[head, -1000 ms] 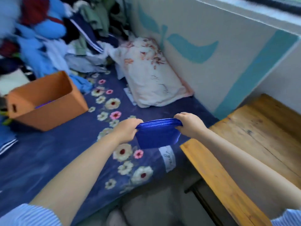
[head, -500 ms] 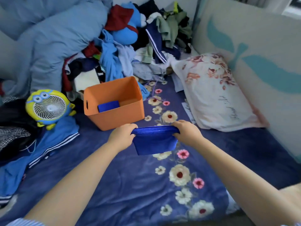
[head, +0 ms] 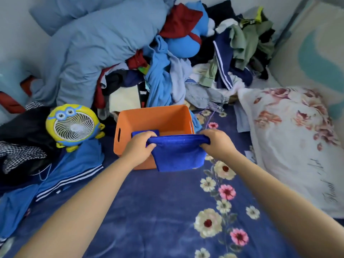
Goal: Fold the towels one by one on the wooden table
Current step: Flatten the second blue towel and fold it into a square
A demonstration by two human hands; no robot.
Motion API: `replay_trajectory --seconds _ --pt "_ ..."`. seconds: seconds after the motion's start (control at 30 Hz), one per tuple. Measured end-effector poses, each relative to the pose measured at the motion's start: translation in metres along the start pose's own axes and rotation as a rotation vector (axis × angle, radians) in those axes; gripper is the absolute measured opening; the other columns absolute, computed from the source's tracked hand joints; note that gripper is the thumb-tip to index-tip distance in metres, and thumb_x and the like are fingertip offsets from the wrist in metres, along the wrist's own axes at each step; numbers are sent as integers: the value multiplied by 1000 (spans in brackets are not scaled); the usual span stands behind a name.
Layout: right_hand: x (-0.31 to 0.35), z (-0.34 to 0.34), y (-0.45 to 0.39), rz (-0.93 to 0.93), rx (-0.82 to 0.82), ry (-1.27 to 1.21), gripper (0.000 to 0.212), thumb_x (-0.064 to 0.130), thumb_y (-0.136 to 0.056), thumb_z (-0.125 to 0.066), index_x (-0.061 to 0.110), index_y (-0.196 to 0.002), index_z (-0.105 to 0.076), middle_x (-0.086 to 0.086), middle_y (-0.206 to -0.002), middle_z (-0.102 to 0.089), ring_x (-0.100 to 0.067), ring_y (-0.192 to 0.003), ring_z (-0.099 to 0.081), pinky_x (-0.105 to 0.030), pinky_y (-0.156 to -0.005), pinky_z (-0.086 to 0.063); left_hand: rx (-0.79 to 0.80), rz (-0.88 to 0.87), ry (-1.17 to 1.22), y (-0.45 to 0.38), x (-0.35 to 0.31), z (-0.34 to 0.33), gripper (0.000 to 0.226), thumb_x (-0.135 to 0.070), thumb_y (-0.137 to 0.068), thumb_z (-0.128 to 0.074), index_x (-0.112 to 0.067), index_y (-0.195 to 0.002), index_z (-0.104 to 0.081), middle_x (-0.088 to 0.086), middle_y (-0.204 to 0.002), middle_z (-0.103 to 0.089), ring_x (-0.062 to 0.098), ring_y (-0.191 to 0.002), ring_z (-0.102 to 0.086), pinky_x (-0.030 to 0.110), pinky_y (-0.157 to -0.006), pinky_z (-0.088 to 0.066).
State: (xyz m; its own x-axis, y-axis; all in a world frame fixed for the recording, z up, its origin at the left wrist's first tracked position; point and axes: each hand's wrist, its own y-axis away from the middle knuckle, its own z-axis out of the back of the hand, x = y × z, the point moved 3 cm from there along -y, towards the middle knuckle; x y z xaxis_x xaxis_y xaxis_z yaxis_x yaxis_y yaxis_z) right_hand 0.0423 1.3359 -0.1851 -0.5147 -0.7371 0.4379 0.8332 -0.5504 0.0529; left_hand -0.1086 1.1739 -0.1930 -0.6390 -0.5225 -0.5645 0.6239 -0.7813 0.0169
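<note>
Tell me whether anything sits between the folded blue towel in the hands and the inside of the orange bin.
Nothing visible blocks it. The left hand and right hand grip the folded blue towel at the near rim of the orange bin, whose top is open. Another folded blue towel lies inside at the left; the rest of the floor shows bare.

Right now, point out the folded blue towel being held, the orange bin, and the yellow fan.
folded blue towel (head: 177, 157): head view, middle of the hanging cloth.
orange bin (head: 163, 116): head view, inner face of the far wall.
yellow fan (head: 72, 126): head view, centre of the white grille.
</note>
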Motion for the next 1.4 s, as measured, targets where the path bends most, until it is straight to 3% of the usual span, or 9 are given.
replay_trajectory --seconds 0.33,0.53,0.7,0.77,0.83,0.93,1.03,1.17,1.4 --pt "-2 -16 -154 11 -60 -150 32 -1 -81 -53 3 -112 -59 -19 -108 -62 -32 -102 -54 -30 -74 -33 -80 190 224 -134 58 -4 25 -6 -90 -54 -7 -115 -56 0 -100 -57 13 -90 -48 14 -74 -31" --pt "-22 -81 -207 -182 27 -117 45 2 -88 -47 5 -132 -36 -22 -117 -54 -39 -101 -55 -35 -69 -38 -19 404 360 -185 113 -60 28 -10 -91 -53 -3 -119 -54 12 -115 -61 27 -108 -55 28 -90 -38" --pt "-42 -144 -247 -353 344 67 8 0 -84 -43 4 -85 -51 -18 -97 -56 -33 -89 -55 -30 -67 -39 175 556 232 -212 155 -124 19 -16 -93 -52 -4 -106 -59 9 -108 -61 26 -101 -53 28 -80 -37" --pt "-50 -160 -257 -401 407 113 18 1 -86 -44 6 -69 -48 -17 -98 -59 -32 -94 -58 -32 -74 -46 231 598 199 -218 167 -144 19 -18 -93 -50 -13 -75 -51 -1 -79 -54 21 -88 -47 28 -67 -33" --pt "-60 -183 -273 -411 443 157 26 3 -88 -42 9 -63 -45 -13 -92 -59 -29 -99 -58 -30 -77 -48 277 607 160 -233 179 -165 30 -18 -94 -48 -14 -65 -39 -2 -71 -46 23 -84 -47 28 -63 -31" --pt "-73 -215 -296 -442 442 204 22 4 -91 -43 3 -102 -61 -16 -111 -61 -31 -111 -57 -33 -86 -48 295 604 127 -255 188 -188 16 -19 -96 -46 -5 -89 -50 14 -103 -59 31 -101 -54 33 -74 -39" --pt "-82 -232 -311 -448 432 301 33 2 -93 -41 3 -124 -51 -17 -130 -51 -31 -119 -51 -38 -92 -46 242 587 104 -272 199 -205 26 -21 -97 -43 -1 -112 -50 16 -116 -57 30 -106 -54 33 -72 -37" --pt "-93 -256 -325 -235 416 501 39 -2 -93 -31 0 -132 -37 -20 -135 -39 -35 -126 -37 -41 -103 -34 202 571 64 -295 217 -223 34 -24 -98 -43 -6 -126 -46 14 -123 -56 31 -113 -52 36 -77 -42" --pt "-112 -287 -330 -208 328 595 48 2 -90 -18 2 -138 -28 -20 -142 -32 -33 -134 -28 -38 -106 -28 81 503 46 -320 228 -254 32 -23 -96 -47 -6 -123 -53 14 -122 -59 32 -117 -50 38 -87 -43"
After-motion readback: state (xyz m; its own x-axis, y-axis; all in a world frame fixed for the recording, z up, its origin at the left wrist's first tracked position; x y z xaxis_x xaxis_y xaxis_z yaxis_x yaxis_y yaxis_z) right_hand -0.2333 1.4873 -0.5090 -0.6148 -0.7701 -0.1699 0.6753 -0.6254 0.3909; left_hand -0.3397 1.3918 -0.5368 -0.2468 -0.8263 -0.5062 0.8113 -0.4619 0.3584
